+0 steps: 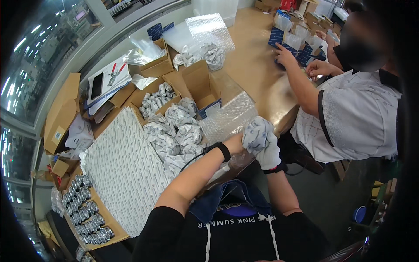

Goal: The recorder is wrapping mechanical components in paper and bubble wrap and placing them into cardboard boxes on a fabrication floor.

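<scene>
A round bundle wrapped in printed white paper [256, 133] is held up in front of me, over the near edge of the table. Around its lower right side closes my right hand [269, 153], in a white knit glove. My left hand [236, 143], bare and with a black band at the wrist, grips the bundle from the left; most of its fingers are hidden behind the paper. Just beyond lies a sheet of bubble wrap [229, 117]. More paper-wrapped bundles [178, 126] are heaped to the left, beside a stack of printed wrapping paper [124, 168].
An open cardboard box [200, 85] stands behind the heap, next to a box of small wrapped pieces [157, 98]. Shiny metal parts [89, 212] sit in rows on cardboard at far left. Pliers [114, 74] and a phone [97, 85] lie on papers. A co-worker [349, 113] handles blue boxes [279, 37] at right.
</scene>
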